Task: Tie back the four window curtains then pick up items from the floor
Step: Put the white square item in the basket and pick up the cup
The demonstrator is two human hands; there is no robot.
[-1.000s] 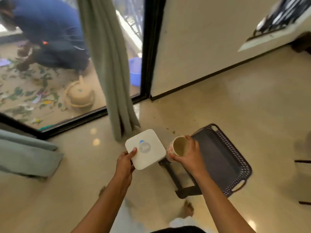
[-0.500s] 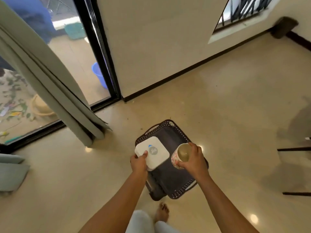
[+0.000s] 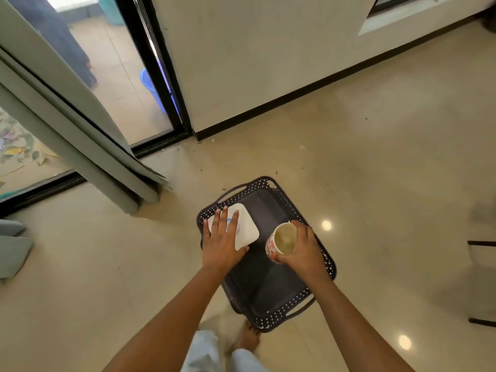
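Note:
A dark perforated basket [image 3: 326,260] stands on the floor in front of me. My left hand [image 3: 221,242] lies flat with straight fingers on a white square box [image 3: 248,226] at the basket's far left corner. My right hand [image 3: 302,249] grips a cream paper cup with red print [image 3: 281,238] over the basket's right side; whether the cup touches the bottom I cannot tell. A grey-green curtain [image 3: 72,124] hangs gathered at the left, its hem on the floor.
A black-framed glass door [image 3: 153,65] stands behind the curtain, with a blue bucket [image 3: 150,85] and a person's dark-clothed legs [image 3: 57,30] outside. A cream wall with black skirting [image 3: 268,108] runs behind. Dark furniture legs [image 3: 481,242] are at the right edge. My bare foot [image 3: 248,338] is below the basket.
Both hands have come down over the basket. The left hand has shifted from gripping the white box's edge to lying flat on top of it. The cup has moved lower over the basket.

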